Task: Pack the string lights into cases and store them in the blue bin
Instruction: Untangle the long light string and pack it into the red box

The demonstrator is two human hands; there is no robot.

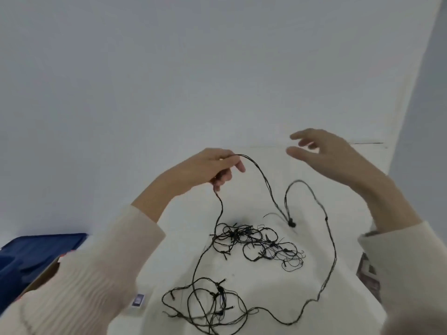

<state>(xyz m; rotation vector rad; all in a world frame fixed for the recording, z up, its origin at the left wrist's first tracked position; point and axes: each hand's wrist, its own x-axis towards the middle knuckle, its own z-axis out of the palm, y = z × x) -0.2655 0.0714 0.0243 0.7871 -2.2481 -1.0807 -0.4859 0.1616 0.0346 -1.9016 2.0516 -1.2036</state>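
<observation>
- Two hands hover above the string lights (242, 234): left hand (212, 169) pinches a raised strand, right hand (324, 153) spreads its fingers, empty.
- Light, limp, snag-prone wire; probably best taken near that lifted strand.

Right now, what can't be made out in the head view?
Blue bin: cut by left edge, left sleeve covers it; contents unseen.
String lights: lower tangle runs off bottom edge; bulbs too small to count.
Small box beside left sleeve: label blurred.
Patterned thing: mostly behind right sleeve.
All head view.
</observation>
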